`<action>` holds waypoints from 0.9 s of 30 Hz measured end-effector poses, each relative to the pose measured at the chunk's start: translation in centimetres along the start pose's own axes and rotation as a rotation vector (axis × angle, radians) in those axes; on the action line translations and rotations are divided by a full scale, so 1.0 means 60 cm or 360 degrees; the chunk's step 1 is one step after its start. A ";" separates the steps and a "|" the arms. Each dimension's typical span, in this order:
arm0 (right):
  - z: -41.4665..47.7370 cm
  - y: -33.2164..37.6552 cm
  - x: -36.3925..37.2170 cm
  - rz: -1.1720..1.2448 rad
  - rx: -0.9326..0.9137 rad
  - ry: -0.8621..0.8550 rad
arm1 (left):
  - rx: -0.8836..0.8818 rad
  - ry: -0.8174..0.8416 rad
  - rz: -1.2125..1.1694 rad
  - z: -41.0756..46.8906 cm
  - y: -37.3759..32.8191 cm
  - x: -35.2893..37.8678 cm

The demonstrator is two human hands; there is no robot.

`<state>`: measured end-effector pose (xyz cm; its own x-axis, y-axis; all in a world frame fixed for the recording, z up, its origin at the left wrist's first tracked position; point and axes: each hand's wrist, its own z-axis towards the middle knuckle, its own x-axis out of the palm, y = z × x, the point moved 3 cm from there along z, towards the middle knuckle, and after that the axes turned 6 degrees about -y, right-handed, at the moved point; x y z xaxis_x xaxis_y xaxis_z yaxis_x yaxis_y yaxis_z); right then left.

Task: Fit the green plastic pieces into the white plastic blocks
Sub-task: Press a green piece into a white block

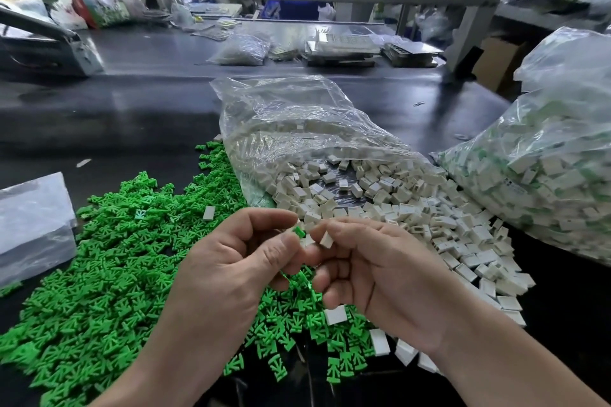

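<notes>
- Green piece (pixel 299 231) is pinched by the narrow fingers (pixel 264 218) of the left hand (pixel 231 261), near the front edge of the worktop (pixel 132 116).
- The right hand (pixel 380 268) pinches a white block (pixel 326 239) just beside it; they look not yet joined.
- The person should turn the block's open side toward the piece, keep both straight, then press evenly; a tilted entry may jam.

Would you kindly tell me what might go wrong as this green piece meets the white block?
1. The left hand pinches the green piece by fingertips only; it may slip into the green pile below.
2. The white block in the right hand looks tilted, so the fit could jam.
</notes>
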<state>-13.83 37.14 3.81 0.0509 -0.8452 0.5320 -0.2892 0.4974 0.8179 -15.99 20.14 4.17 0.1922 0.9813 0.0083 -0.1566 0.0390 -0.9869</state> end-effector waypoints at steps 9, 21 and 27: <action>-0.007 0.004 0.000 -0.0652 -0.0313 -0.0062 | 0.0045 -0.0015 0.0038 0.006 -0.013 0.007; -0.003 0.002 -0.002 -0.0406 -0.0210 -0.0056 | -0.0004 -0.0036 0.0050 0.007 0.007 -0.001; -0.002 -0.004 0.007 -0.0358 -0.0098 0.0041 | 0.0043 -0.0029 0.0145 -0.001 0.002 -0.001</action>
<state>-13.63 36.71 3.88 0.1322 -0.9313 0.3394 -0.2088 0.3085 0.9280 -15.93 20.09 4.04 0.1582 0.9843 -0.0782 -0.1990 -0.0458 -0.9789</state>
